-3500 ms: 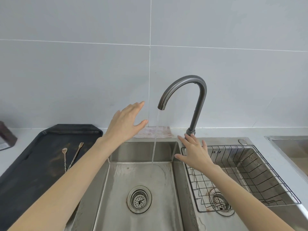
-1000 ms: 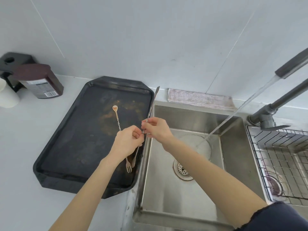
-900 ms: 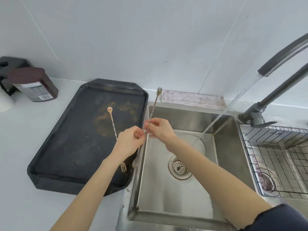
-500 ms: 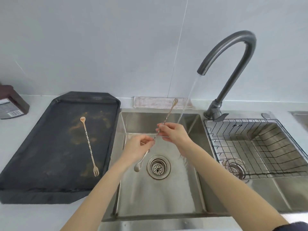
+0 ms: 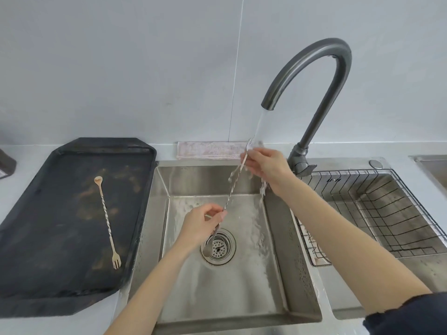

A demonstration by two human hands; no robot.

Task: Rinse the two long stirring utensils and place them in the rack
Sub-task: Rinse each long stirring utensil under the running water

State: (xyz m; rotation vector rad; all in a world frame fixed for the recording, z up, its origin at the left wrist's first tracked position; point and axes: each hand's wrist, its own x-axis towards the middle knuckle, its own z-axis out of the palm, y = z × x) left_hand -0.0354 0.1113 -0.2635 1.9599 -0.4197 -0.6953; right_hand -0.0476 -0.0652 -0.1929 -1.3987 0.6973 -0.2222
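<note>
A long twisted metal stirrer [image 5: 232, 187] slants over the left sink basin [image 5: 242, 284]. My left hand [image 5: 202, 226] pinches its lower part near the spoon end, which hangs above the drain. My right hand [image 5: 263, 166] grips its upper fork end under the running water from the grey tap [image 5: 314, 76]. A second twisted stirrer [image 5: 106, 216], spoon end far and fork end near, lies on the dark tray [image 5: 36, 250] at the left. The wire rack [image 5: 396, 228] sits in the right basin, with nothing in it.
A folded pinkish cloth [image 5: 210, 149] lies on the ledge behind the sink. A dark container [image 5: 6, 163] shows at the far left edge. Another steel basin edge [image 5: 433, 163] is at the far right. The tiled wall stands close behind.
Both hands moved the stirrer rightward; its fork end and my right hand are now in the water stream. My hands are farther apart along it. The other stirrer stayed on the tray.
</note>
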